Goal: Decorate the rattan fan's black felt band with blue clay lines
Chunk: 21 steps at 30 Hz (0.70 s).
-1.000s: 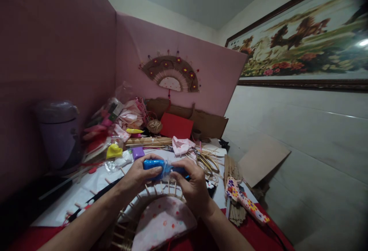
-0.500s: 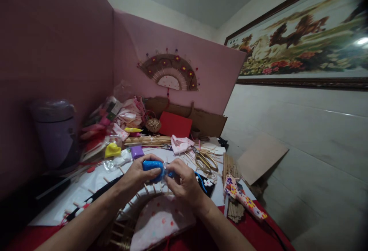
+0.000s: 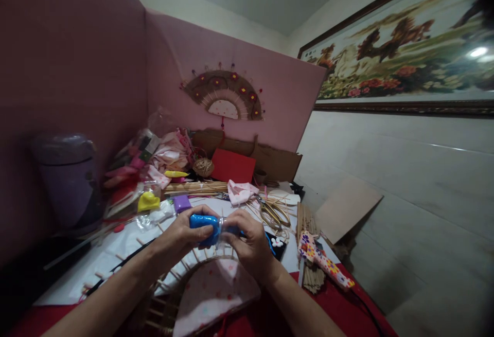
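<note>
My left hand (image 3: 189, 231) is closed around a lump of blue modelling clay (image 3: 203, 222) in shiny clear plastic. At the lump's right end, my right hand (image 3: 249, 239) pinches the clear plastic wrapper (image 3: 222, 226); some blue shows between those fingers, but its shape is partly hidden. Beneath both hands lies a fan with a spotted pale fabric base (image 3: 216, 293) and thin wooden ribs. Its black band carries white flower shapes (image 3: 277, 243) and a blue strand (image 3: 267, 240) on the right, beside my right hand.
Purple clay (image 3: 182, 203) and bagged yellow clay (image 3: 148, 201) lie behind my left hand. Gold-handled scissors (image 3: 275, 213) are behind my right. A flower-patterned glue gun (image 3: 324, 262) rests at the right on sticks. A finished fan (image 3: 224, 95) hangs on the pink board.
The view has shifted slightly, so the scene sits a little further left. My right fingers have closed further over the wrapper's end; the left grip stays about the same.
</note>
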Each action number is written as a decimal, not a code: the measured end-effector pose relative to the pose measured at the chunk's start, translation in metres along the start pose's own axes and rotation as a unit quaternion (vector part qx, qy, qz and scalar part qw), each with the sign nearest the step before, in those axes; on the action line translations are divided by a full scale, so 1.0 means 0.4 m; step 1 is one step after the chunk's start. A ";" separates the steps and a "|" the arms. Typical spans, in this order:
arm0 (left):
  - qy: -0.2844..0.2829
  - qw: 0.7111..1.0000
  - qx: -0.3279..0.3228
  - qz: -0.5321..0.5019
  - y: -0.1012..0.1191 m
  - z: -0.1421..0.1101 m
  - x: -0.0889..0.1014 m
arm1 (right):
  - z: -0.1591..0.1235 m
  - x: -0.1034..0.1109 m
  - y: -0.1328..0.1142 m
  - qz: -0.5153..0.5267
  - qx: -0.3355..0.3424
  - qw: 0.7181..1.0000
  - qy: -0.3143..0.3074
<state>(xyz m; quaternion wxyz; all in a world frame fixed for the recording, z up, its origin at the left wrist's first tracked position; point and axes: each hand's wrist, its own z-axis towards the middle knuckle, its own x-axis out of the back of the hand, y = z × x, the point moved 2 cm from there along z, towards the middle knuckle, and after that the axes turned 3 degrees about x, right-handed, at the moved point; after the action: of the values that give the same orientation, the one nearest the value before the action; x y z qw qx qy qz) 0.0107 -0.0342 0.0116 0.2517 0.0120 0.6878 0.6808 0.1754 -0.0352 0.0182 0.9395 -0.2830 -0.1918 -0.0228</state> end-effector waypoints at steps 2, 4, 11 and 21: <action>0.007 1.000 -0.012 0.014 0.000 0.002 0.003 | -0.004 -0.010 0.002 -0.009 -0.001 1.000 -0.003; 0.014 0.999 -0.024 0.032 -0.005 0.006 0.009 | -0.007 -0.020 0.009 -0.009 -0.028 1.000 -0.008; 0.023 0.998 -0.028 0.049 -0.030 0.024 0.021 | -0.008 -0.024 0.024 -0.006 -0.107 0.994 -0.037; 0.066 0.997 0.014 -0.033 -0.018 0.013 0.013 | 0.012 0.020 0.014 0.197 -0.156 0.967 0.034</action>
<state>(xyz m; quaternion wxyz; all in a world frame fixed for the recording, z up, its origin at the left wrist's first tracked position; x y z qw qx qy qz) 0.0104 -0.0280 0.0033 0.2280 -0.0528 0.7122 0.6618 0.1820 -0.0273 0.0220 0.8756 -0.4574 -0.0941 0.1234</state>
